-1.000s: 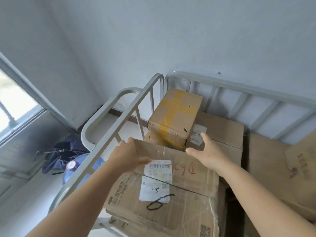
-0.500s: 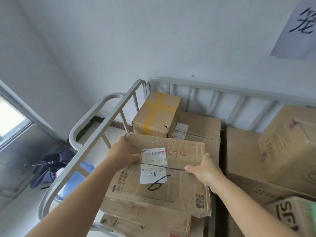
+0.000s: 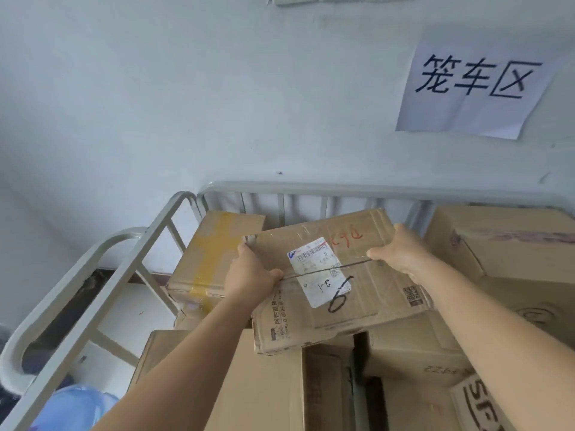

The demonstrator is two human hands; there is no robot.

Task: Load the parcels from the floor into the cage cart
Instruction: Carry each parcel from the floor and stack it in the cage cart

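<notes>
I hold a flat brown cardboard parcel with a white shipping label and a black "6" on top, over the boxes inside the grey metal cage cart. My left hand grips its left edge, thumb on top. My right hand grips its far right edge. The parcel tilts, far side higher, and hovers above the stacked boxes. A box with yellow tape sits in the cart's far left corner, just left of the held parcel.
More cardboard boxes fill the cart: a large one at the right, an "SF" box at the lower right, flat ones below. A paper sign hangs on the wall. A blue water jug stands outside the cart's left rail.
The parcel has lifted off the stack and moved right and toward the cart's back. My right hand shifted from its near right corner to its far right edge. The view tilted up.
</notes>
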